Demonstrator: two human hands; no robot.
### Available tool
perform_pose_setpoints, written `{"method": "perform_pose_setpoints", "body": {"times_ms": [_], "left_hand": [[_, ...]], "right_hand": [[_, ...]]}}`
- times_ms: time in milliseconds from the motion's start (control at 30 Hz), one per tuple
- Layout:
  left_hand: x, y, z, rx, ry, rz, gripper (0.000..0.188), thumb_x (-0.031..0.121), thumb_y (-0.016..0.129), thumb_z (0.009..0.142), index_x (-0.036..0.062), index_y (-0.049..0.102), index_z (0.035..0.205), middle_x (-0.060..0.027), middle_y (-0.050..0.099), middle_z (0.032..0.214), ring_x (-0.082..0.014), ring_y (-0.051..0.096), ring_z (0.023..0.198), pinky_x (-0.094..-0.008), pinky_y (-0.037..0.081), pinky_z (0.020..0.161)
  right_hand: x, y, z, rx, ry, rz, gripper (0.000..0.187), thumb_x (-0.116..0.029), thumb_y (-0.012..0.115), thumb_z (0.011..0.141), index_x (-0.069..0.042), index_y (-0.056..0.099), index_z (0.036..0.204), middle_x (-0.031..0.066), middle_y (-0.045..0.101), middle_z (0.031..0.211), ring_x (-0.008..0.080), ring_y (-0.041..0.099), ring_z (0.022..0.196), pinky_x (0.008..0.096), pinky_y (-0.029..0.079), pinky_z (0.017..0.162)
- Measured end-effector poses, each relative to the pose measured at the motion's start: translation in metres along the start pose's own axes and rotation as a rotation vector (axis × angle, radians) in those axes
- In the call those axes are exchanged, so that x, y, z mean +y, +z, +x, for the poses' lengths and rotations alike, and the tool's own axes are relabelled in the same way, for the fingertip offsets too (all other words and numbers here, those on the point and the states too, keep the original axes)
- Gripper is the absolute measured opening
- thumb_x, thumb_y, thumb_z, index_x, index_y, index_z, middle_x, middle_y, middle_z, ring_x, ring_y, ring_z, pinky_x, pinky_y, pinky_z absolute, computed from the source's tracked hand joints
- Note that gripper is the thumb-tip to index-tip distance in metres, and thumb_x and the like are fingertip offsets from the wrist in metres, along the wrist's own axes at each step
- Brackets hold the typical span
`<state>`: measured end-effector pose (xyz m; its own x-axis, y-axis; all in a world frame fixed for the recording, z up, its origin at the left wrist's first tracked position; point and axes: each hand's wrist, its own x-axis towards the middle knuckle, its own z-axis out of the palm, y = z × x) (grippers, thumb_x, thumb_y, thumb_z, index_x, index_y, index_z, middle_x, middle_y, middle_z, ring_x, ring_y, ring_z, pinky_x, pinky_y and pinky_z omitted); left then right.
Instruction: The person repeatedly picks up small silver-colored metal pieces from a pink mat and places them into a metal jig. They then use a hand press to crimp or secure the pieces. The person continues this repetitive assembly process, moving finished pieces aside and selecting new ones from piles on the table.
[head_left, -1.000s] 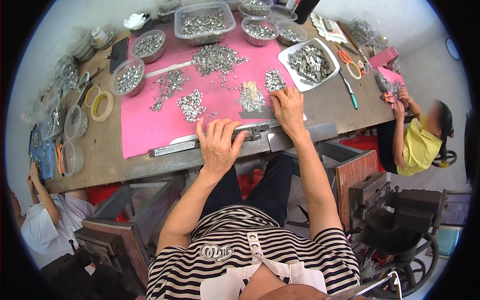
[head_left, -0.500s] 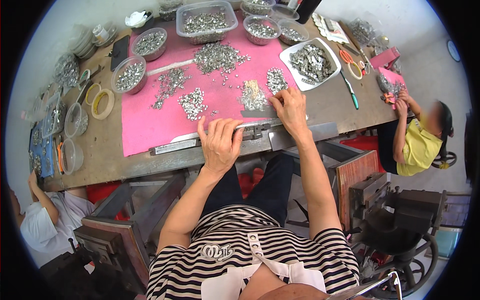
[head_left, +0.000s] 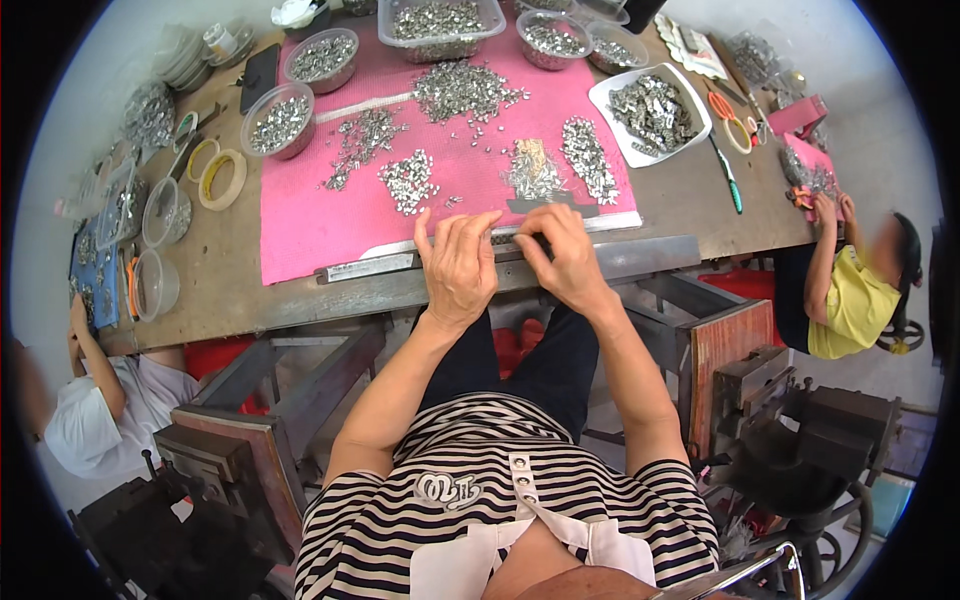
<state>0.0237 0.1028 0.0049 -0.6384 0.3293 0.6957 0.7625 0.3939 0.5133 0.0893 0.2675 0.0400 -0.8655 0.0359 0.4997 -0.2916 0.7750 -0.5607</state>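
My left hand is curled over a long metal rail that lies along the table's front edge. Close to its right, my right hand has its fingers bent and pinched over the same rail. Between the hands shows a short dark linked strip; what the right fingertips hold is too small to make out. Just beyond them lie a heap of thin silvery pins and a flat grey strip. Small metal link pieces form a pile beyond my left hand and another beyond my right.
A pink mat covers the middle of the table. Plastic tubs of metal pieces stand behind, with a white tray at right. Tape rolls lie left; orange scissors and a green-handled tool lie right. Co-workers sit at both sides.
My right hand has come back from the small-piece pile to the rail, beside my left hand. That right pile looks more spread out. The view has shifted slightly.
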Motion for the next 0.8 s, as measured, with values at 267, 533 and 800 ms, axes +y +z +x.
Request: {"method": "perform_pose_setpoints", "body": {"times_ms": [267, 533, 800], "left_hand": [[0.002, 0.000, 0.001, 0.003, -0.007, -0.022, 0.029, 0.000, 0.066, 0.092, 0.0089, 0.067, 0.120, -0.0038, 0.069, 0.099, -0.0235, 0.065, 0.098, -0.0560, 0.032, 0.114], [-0.008, -0.021, 0.002, -0.105, -0.159, -0.292, 0.023, 0.002, 0.062, 0.099, 0.0053, 0.067, 0.121, -0.0068, 0.073, 0.107, -0.0259, 0.067, 0.107, -0.0542, 0.028, 0.120], [-0.043, -0.073, 0.001, -0.486, -0.280, 0.319, 0.080, 0.056, 0.046, 0.106, -0.0087, 0.041, 0.154, -0.0281, 0.030, 0.166, -0.0441, 0.021, 0.157, -0.0708, 0.005, 0.122]], "right_hand": [[0.003, 0.011, -0.006, -0.005, -0.099, -0.101, 0.012, -0.003, 0.073, 0.087, -0.004, 0.066, 0.097, 0.0093, 0.064, 0.098, 0.0290, 0.059, 0.093, 0.0396, 0.044, 0.084], [0.006, 0.016, -0.012, 0.068, 0.083, 0.048, 0.016, -0.004, 0.076, 0.088, -0.003, 0.069, 0.102, 0.0094, 0.069, 0.099, 0.0295, 0.063, 0.095, 0.0398, 0.046, 0.085], [0.006, 0.024, -0.015, 0.131, 0.034, -0.013, 0.020, -0.004, 0.078, 0.085, -0.003, 0.070, 0.102, 0.0117, 0.069, 0.100, 0.0310, 0.062, 0.095, 0.0412, 0.047, 0.086]]}}
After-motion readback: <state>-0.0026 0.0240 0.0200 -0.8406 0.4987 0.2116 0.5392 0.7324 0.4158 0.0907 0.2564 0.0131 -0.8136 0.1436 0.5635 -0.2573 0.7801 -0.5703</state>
